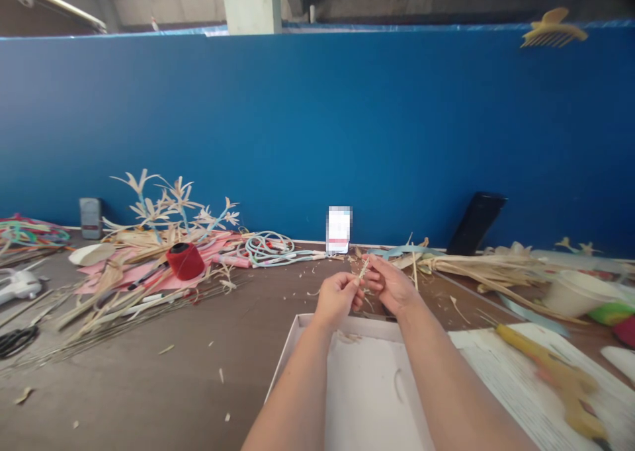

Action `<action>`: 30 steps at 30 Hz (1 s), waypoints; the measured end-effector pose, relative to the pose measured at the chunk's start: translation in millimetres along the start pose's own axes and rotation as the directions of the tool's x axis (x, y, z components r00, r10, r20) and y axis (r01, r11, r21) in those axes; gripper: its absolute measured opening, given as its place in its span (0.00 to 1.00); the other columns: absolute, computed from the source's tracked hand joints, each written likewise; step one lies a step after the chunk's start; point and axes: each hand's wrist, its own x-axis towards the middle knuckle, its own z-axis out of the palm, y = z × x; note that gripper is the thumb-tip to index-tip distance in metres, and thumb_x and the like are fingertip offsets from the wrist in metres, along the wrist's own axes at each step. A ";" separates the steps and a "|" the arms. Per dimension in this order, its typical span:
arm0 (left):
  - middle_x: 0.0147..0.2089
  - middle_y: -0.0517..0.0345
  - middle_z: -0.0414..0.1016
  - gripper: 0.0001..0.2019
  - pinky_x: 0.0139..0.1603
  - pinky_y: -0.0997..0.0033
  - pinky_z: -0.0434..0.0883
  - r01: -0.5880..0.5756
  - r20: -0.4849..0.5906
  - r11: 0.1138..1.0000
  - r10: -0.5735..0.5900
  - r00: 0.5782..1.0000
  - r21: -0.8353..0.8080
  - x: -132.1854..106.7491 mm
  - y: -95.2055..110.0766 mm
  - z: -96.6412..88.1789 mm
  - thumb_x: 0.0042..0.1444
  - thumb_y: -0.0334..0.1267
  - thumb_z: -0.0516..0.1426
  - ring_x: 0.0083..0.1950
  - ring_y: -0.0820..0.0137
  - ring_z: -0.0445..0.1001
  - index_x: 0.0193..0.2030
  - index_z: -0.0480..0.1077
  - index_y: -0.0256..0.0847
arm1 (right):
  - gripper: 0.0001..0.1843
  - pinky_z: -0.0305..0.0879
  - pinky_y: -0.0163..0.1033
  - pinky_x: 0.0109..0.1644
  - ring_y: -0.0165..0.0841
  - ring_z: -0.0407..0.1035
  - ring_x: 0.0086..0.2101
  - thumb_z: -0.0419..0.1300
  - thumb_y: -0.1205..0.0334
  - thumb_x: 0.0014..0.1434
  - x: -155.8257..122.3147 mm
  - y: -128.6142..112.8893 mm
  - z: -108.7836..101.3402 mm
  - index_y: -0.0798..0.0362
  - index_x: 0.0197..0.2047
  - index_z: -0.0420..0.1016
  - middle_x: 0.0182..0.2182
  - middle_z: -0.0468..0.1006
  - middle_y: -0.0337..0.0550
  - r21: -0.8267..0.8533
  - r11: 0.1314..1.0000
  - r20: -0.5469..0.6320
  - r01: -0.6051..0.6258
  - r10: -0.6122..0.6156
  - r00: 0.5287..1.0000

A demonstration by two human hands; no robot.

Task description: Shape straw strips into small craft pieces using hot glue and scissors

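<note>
Pinching a pale strip in the fingertips of the left hand and right hand, apparently for fine control, a person works near a box's far rim; a phone stands upright, probably for easy viewing.

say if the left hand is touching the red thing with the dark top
Apart. The head view shows a plain gap, with brown tabletop showing, between the left hand and the red thing.

One left hand, one right hand, one pale piece and one lit screen show mid-frame; one white box, lower centre; one red spool, left; one yellow glue gun, lower right; one claw clip, upper right.
</note>
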 end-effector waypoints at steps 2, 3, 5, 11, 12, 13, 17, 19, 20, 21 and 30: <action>0.22 0.60 0.68 0.12 0.20 0.80 0.63 0.007 0.003 1.000 -0.007 1.000 0.004 0.0 0.2 0.1 0.49 0.44 0.57 0.20 0.79 0.65 0.31 0.69 0.35 | 0.12 0.47 0.23 0.14 0.18 0.53 0.19 0.68 0.61 0.46 0.2 0.4 -0.5 0.55 0.34 0.75 0.24 0.63 0.33 0.004 1.000 0.007 -0.002 0.002 1.000; 0.22 0.60 0.68 0.12 0.20 0.80 0.63 0.007 0.004 1.000 -0.007 1.000 0.006 0.0 0.3 0.1 0.49 0.44 0.57 0.20 0.79 0.65 0.31 0.69 0.35 | 0.12 0.47 0.23 0.14 0.18 0.53 0.19 0.68 0.61 0.46 0.2 0.5 -0.7 0.55 0.34 0.75 0.24 0.62 0.33 0.004 1.000 0.010 0.000 0.000 1.000; 0.22 0.60 0.68 0.12 0.20 0.79 0.63 0.003 0.010 1.000 -0.003 1.000 0.007 -0.1 0.7 0.0 0.49 0.44 0.57 0.19 0.79 0.65 0.31 0.69 0.35 | 0.12 0.46 0.23 0.15 0.18 0.52 0.19 0.68 0.60 0.46 0.0 0.4 -0.6 0.55 0.33 0.74 0.23 0.62 0.33 -0.004 1.000 0.015 0.006 -0.006 1.000; 0.23 0.60 0.69 0.12 0.20 0.79 0.64 0.011 0.034 1.000 -0.011 0.999 0.012 -0.8 1.5 -0.6 0.50 0.44 0.57 0.20 0.78 0.66 0.31 0.69 0.35 | 0.15 0.47 0.24 0.15 0.20 0.52 0.18 0.68 0.58 0.45 -2.4 -2.0 2.3 0.54 0.36 0.74 0.19 0.59 0.31 -0.043 0.999 0.018 0.000 0.001 1.000; 0.23 0.60 0.69 0.12 0.20 0.79 0.64 0.013 0.037 1.000 -0.013 0.999 0.008 -0.8 1.5 -0.6 0.50 0.44 0.57 0.20 0.78 0.66 0.31 0.69 0.35 | 0.15 0.47 0.23 0.15 0.20 0.52 0.18 0.68 0.58 0.45 -2.7 -2.3 2.8 0.54 0.37 0.74 0.19 0.59 0.31 -0.042 0.999 0.018 -0.001 0.002 1.000; 0.23 0.60 0.69 0.12 0.20 0.78 0.64 0.014 0.038 1.000 -0.014 0.999 0.004 -0.8 1.5 -0.6 0.50 0.44 0.57 0.20 0.78 0.66 0.31 0.69 0.35 | 0.16 0.47 0.23 0.15 0.20 0.52 0.18 0.68 0.57 0.45 -2.9 -2.5 3.1 0.54 0.37 0.74 0.18 0.59 0.31 -0.045 0.999 0.020 -0.003 0.003 1.000; 0.23 0.60 0.68 0.13 0.20 0.79 0.64 0.017 0.052 1.000 -0.016 0.999 -0.013 -1.3 2.2 -0.4 0.49 0.45 0.57 0.20 0.78 0.66 0.31 0.69 0.35 | 0.14 0.46 0.24 0.15 0.20 0.51 0.17 0.68 0.57 0.45 -2.9 -2.0 2.8 0.54 0.34 0.73 0.17 0.58 0.30 -0.056 0.998 0.034 0.001 0.001 0.999; 0.23 0.60 0.68 0.13 0.20 0.79 0.64 0.025 0.057 1.000 -0.024 0.998 -0.012 -1.8 2.9 -0.5 0.49 0.45 0.57 0.20 0.78 0.66 0.31 0.69 0.34 | 0.14 0.46 0.24 0.16 0.19 0.51 0.17 0.68 0.57 0.45 -2.9 -1.7 2.3 0.54 0.33 0.73 0.17 0.58 0.30 -0.050 0.999 0.038 0.009 -0.007 0.999; 0.23 0.60 0.68 0.13 0.20 0.79 0.64 0.029 0.059 1.000 -0.028 0.998 -0.013 -2.1 3.2 -0.6 0.49 0.45 0.57 0.20 0.78 0.66 0.31 0.70 0.34 | 0.14 0.46 0.24 0.16 0.20 0.51 0.17 0.68 0.57 0.45 -3.1 -1.7 2.2 0.54 0.34 0.73 0.17 0.58 0.30 -0.052 0.999 0.038 0.008 -0.006 0.999; 0.23 0.60 0.68 0.13 0.20 0.79 0.64 0.031 0.062 0.999 -0.030 0.998 -0.015 -2.4 3.6 -0.7 0.49 0.45 0.57 0.20 0.78 0.66 0.31 0.70 0.34 | 0.15 0.46 0.24 0.16 0.20 0.51 0.17 0.68 0.56 0.45 -3.3 -1.8 2.2 0.54 0.34 0.73 0.17 0.58 0.30 -0.057 0.998 0.037 0.003 -0.001 0.999; 0.23 0.60 0.68 0.14 0.20 0.79 0.64 0.054 0.081 0.998 -0.051 0.995 -0.041 -3.4 6.4 -0.6 0.47 0.45 0.58 0.20 0.78 0.65 0.31 0.70 0.34 | 0.15 0.45 0.26 0.16 0.20 0.50 0.17 0.69 0.56 0.44 -4.5 -3.3 4.1 0.54 0.32 0.72 0.18 0.59 0.30 -0.063 0.998 0.037 0.009 -0.007 0.999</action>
